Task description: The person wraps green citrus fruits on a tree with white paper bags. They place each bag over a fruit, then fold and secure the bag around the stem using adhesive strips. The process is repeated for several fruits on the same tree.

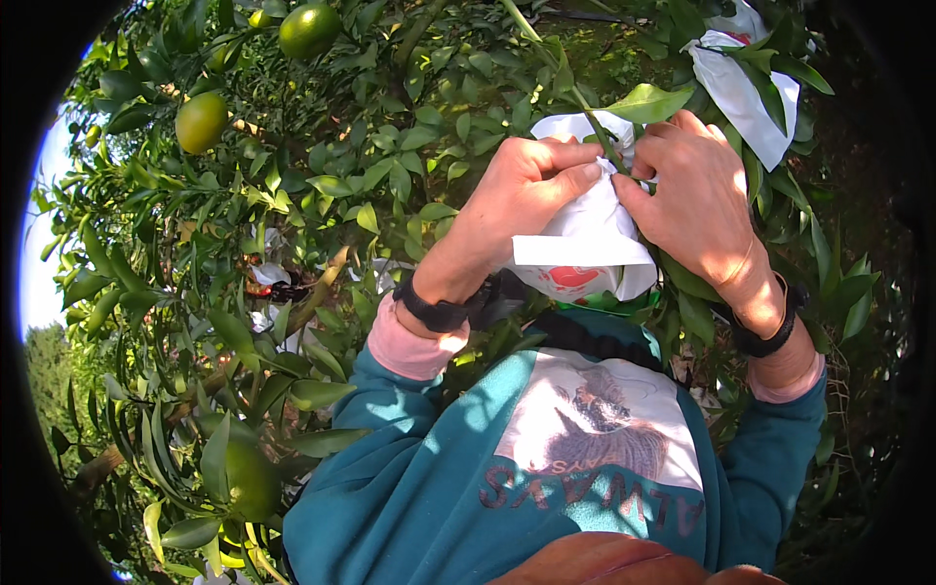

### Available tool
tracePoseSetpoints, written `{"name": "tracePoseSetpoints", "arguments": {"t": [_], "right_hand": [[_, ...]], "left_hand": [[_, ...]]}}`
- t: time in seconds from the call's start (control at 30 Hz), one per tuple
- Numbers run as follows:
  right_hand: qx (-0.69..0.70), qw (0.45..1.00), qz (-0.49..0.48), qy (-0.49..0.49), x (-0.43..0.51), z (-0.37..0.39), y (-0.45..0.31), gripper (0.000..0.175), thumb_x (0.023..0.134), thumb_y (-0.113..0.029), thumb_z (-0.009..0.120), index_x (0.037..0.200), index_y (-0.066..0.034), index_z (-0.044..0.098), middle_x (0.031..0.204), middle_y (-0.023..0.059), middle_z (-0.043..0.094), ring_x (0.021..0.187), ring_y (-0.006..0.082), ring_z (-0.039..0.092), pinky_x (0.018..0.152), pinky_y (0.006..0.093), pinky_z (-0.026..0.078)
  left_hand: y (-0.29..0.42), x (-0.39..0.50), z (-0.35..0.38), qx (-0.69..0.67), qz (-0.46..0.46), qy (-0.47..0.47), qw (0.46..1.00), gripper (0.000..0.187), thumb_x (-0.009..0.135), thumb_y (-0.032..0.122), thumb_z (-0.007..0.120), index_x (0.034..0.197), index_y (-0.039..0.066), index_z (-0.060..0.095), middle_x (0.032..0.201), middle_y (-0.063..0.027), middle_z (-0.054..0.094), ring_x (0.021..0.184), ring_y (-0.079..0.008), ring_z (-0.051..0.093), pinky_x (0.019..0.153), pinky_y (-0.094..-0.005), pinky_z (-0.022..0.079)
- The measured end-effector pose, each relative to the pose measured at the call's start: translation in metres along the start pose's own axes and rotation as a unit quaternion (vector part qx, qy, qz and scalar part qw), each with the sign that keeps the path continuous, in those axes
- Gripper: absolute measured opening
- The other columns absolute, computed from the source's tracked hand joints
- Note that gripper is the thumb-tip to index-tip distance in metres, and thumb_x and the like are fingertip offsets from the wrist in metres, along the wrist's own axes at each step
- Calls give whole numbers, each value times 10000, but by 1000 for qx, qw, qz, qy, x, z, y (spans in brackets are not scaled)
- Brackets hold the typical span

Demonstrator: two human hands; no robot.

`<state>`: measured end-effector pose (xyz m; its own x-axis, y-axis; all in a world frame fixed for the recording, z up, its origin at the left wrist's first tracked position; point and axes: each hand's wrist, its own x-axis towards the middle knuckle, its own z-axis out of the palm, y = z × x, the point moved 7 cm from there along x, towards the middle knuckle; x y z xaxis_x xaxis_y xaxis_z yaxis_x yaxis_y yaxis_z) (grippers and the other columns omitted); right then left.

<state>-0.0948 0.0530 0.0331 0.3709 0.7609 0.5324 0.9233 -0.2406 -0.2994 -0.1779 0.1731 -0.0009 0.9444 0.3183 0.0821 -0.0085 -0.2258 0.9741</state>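
A white paper fruit bag (585, 252) with red print hangs in front of my chest, its upper part gathered around a thin green citrus branch (589, 110). From the left, my left hand (530, 179) pinches the gathered paper between thumb and fingers. My right hand (691, 194) grips the other side of the gather, close against the branch, with thumb and bent fingers. Whatever the bag contains is hidden. One broad leaf (651, 104) sticks out just above my right fingers.
Greenish citrus fruits (310, 31) hang at the upper left, and another fruit (248, 479) at the lower left. A second white bag (753, 99) hangs among leaves at the upper right. Dense foliage surrounds my arms, with a thicker branch (318, 289) on the left.
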Motion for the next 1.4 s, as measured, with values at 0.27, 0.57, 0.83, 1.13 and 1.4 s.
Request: {"name": "tracePoseSetpoints", "arguments": {"t": [0.27,0.57,0.83,1.13,1.4], "right_hand": [[-96,995,-6,30,6,3,-4,147,688,-196,731,731,-76,658,716,62,637,897,249,588,776,379,428],[359,925,93,-83,0,5,32,127,726,-38,711,821,0,636,742,36,627,649,120,581,636,256,456],[252,962,-75,-73,-16,-48,-19,634,572,-328,900,1063,-11,653,974,115,637,799,243,626,660,339,500],[321,934,58,-145,-9,-22,10,86,826,19,688,841,66,618,710,56,557,623,118,486,541,282,367],[303,937,98,-142,-7,-18,4,183,724,-41,775,757,22,606,646,59,565,560,117,493,520,276,392]], "left_hand": [[-25,3,7,-77,-114,-9,990,248,928,166,680,1059,-44,669,871,8,624,751,-54,550,661,-226,459],[-16,5,14,-144,-88,-53,984,204,906,194,706,921,2,639,824,7,615,722,-48,537,641,-219,445],[-21,12,11,-146,-81,-35,985,143,899,130,711,936,11,641,849,15,640,746,-37,564,654,-210,457],[-15,8,13,-172,-77,-33,982,119,881,84,699,939,-10,654,860,13,650,771,-47,577,692,-202,459],[-16,2,22,-267,-78,-64,958,305,877,113,720,1128,-35,631,1022,-64,677,884,-104,628,812,-247,505]]}}
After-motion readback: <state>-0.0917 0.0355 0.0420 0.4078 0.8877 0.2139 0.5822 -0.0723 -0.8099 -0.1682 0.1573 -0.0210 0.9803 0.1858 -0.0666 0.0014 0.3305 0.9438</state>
